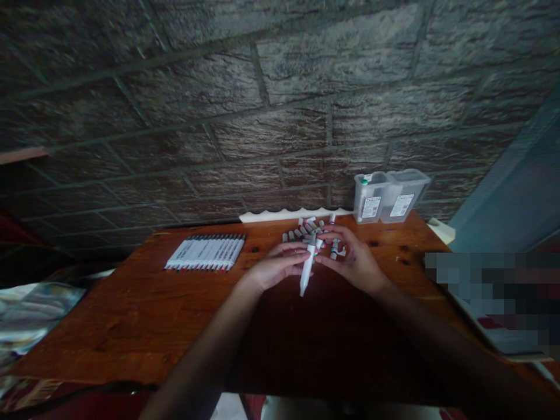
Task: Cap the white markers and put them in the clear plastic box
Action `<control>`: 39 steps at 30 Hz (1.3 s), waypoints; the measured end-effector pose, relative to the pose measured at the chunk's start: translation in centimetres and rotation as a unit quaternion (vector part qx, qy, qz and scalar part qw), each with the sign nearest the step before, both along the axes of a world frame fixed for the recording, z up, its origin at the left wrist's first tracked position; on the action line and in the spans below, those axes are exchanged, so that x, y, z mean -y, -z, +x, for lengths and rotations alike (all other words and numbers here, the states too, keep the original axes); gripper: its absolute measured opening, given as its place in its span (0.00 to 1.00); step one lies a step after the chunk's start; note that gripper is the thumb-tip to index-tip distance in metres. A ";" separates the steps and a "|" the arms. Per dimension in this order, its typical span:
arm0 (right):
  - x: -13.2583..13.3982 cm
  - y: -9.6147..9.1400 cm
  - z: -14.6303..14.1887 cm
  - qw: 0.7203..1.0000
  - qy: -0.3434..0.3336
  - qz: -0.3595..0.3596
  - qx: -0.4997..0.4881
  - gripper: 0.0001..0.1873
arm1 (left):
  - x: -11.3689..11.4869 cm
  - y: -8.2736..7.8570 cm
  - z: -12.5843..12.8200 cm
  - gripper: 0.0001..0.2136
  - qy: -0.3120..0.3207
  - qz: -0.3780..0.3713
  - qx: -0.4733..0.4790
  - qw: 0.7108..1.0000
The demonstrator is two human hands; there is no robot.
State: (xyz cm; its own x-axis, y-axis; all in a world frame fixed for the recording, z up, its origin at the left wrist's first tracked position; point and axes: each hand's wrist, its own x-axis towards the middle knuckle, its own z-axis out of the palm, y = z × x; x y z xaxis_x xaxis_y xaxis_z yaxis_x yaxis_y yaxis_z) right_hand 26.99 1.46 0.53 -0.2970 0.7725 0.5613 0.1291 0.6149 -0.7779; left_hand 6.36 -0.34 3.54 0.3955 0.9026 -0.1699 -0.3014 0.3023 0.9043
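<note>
My left hand point(284, 262) pinches a white marker point(307, 271), held tilted above the table with one tapered end pointing down toward me. My right hand point(352, 259) is at the marker's upper end, its thumb and fingers curled around a small white marker cap point(319, 242). Whether that cap touches the marker cannot be made out. Behind my hands lies a loose group of marker caps point(298, 234), white with coloured ends, partly hidden by my fingers. To the left, several white markers point(205, 252) lie side by side in a neat row.
Two clear plastic containers point(405, 198) with labels stand at the table's back right; a green-topped item is inside one. A white wavy-edged strip point(297, 214) runs along the back of the wooden table point(131, 315), against a brick-patterned wall point(297, 134). Cloth point(35, 315) lies off the left side.
</note>
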 end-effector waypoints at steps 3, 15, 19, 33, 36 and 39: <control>-0.2 -0.2 0.2 0.999 0.033 -0.022 -0.032 0.29 | -0.1 0.1 -0.1 0.14 -0.007 0.003 -0.001 1.000; 0.6 -0.9 -0.6 0.988 -0.011 -0.142 -0.068 0.13 | -0.8 0.9 0.5 0.18 -0.096 0.099 -0.077 0.987; 1.3 -0.8 -1.6 0.982 -0.036 -0.169 -0.078 0.15 | -0.5 0.5 0.7 0.18 -0.116 0.109 -0.069 0.985; 1.3 0.0 -1.9 0.976 -0.038 -0.194 -0.095 0.18 | 0.0 0.3 1.5 0.18 -0.132 0.097 -0.068 0.984; 1.0 -0.4 -1.5 0.973 -0.022 -0.205 -0.105 0.18 | -0.3 0.3 1.1 0.17 -0.152 0.105 -0.061 0.981; 0.4 -0.8 -0.7 0.971 -0.011 -0.195 -0.137 0.16 | -0.7 0.3 0.7 0.15 -0.180 0.115 -0.059 0.975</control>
